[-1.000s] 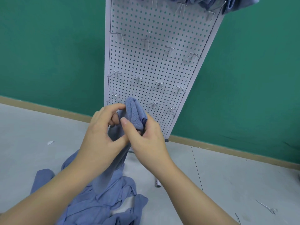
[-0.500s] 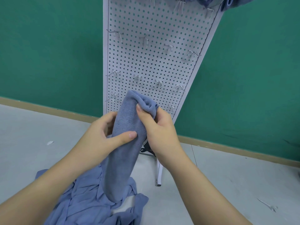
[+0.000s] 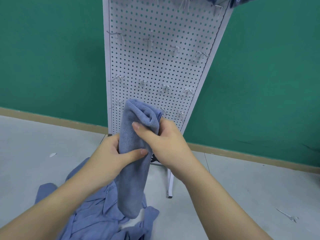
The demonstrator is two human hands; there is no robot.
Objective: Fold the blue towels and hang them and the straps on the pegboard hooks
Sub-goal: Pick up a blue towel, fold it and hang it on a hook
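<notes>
Loose blue cloths [image 3: 97, 213] heaped on the grey floor [image 3: 242, 196] nearest the camera; above them the folded blue towel [image 3: 134, 153] is held upright; left hand [image 3: 110, 153] wraps its middle, thumb pressed across the front; right hand [image 3: 166, 144] pinches the folded top edge, thumb on the near face; behind stands the white pegboard [image 3: 155, 66], hooks [image 3: 187, 91] bare at mid-height; more blue cloth [image 3: 242, 0] hangs at its top edge.
</notes>
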